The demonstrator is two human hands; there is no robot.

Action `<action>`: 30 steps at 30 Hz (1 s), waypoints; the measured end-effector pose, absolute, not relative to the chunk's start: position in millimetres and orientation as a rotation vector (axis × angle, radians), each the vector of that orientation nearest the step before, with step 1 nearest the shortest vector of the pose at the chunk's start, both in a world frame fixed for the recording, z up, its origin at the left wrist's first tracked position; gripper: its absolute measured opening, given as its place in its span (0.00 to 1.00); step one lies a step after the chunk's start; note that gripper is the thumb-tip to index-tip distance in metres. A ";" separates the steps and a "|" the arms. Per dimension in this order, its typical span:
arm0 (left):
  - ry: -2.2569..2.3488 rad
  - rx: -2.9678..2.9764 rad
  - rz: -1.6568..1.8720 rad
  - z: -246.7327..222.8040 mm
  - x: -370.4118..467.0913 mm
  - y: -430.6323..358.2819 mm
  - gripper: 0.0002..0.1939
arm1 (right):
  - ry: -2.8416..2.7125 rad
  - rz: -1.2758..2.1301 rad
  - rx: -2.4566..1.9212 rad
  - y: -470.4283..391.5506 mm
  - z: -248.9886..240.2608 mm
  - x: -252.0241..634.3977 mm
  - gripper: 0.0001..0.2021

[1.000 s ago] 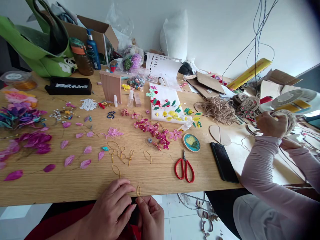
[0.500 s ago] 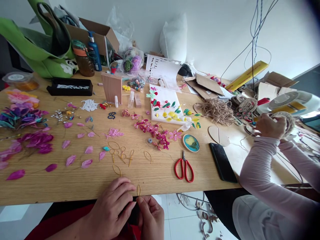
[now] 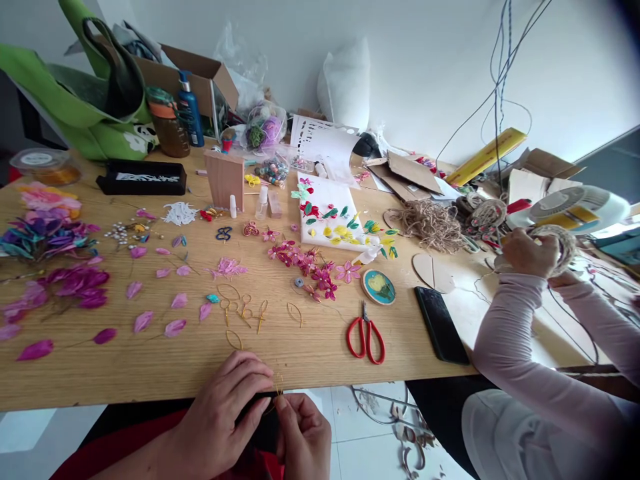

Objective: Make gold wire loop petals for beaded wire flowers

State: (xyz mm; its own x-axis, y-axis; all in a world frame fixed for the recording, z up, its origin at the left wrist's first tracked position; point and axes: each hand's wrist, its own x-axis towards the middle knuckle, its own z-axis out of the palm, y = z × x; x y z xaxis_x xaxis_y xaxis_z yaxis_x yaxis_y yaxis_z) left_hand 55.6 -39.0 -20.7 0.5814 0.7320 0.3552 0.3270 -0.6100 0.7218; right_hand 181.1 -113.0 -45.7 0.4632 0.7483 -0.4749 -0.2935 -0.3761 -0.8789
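Note:
At the table's front edge, my right hand (image 3: pixel 304 430) pinches a thin gold wire (image 3: pixel 279 384) between thumb and forefinger. The wire is bent into a slim loop that stands up above the fingertips. My left hand (image 3: pixel 227 407) is closed beside it, thumb and curled fingers at the wire's other part, its grip partly hidden. Just beyond my hands, several shaped gold wire loops (image 3: pixel 234 339) lie on the wooden table (image 3: pixel 165 373). Red-handled scissors (image 3: pixel 366 337) rest to the right.
Pink petals (image 3: pixel 143 321) and magenta wire flowers (image 3: pixel 325 273) are spread over the table. A black phone (image 3: pixel 442 325) lies at the right. Beside it, a co-worker's hands (image 3: pixel 533 253) hold a roll of twine (image 3: pixel 563 250). A white foam block (image 3: pixel 320 233) bears small flowers.
The wire loop at my fingertips has turned and looks narrower, with a strand now curving left. My left thumb and fingers have parted slightly. The view has shifted a little.

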 end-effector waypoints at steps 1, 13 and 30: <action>0.837 2.190 0.873 -19.4 54.9 -37.5 0.11 | -0.436 1.155 -1.610 -113.4 -44.1 181.1 0.23; 0.675 2.080 0.305 21.7 45.0 -7.5 0.11 | -1.423 0.894 -1.653 -106.5 -15.7 200.9 0.13; 0.822 1.974 0.063 24.8 38.0 -0.6 0.11 | -1.828 0.989 -1.729 -88.3 9.2 209.6 0.14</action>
State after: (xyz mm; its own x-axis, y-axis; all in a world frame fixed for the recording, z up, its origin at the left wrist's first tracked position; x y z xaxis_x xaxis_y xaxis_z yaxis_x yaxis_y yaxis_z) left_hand 38.0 -0.6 24.8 0.7716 0.5700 -0.2824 0.5207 -0.3109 0.7951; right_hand 209.6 -88.3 9.2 -0.1260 0.9792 -0.1589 0.6688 -0.0345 -0.7427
